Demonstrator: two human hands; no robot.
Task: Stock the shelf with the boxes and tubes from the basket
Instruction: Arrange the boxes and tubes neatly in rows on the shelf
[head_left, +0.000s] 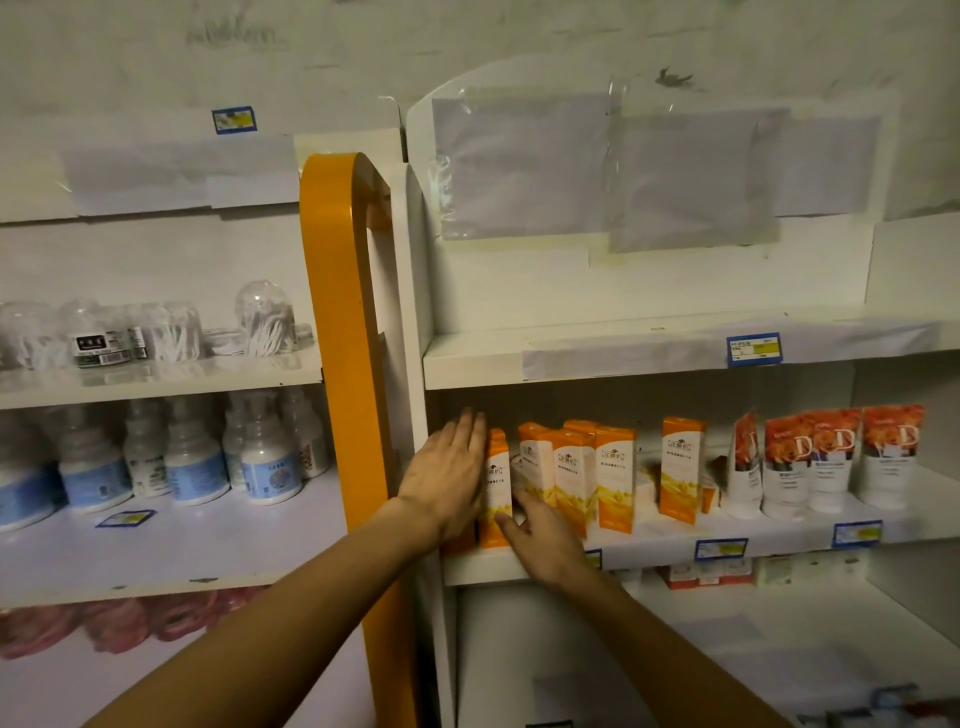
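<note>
Both bare arms reach forward and up, the left hand (449, 475) flat with fingers straight and close together, the right hand (545, 540) just below it, palm down, fingers spread a little

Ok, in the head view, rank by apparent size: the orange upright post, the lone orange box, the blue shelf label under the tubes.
1. orange upright post, by far the largest.
2. lone orange box standing apart on the shelf.
3. blue shelf label, smallest.
The post stands nearer the camera, but the order is clear.
</note>
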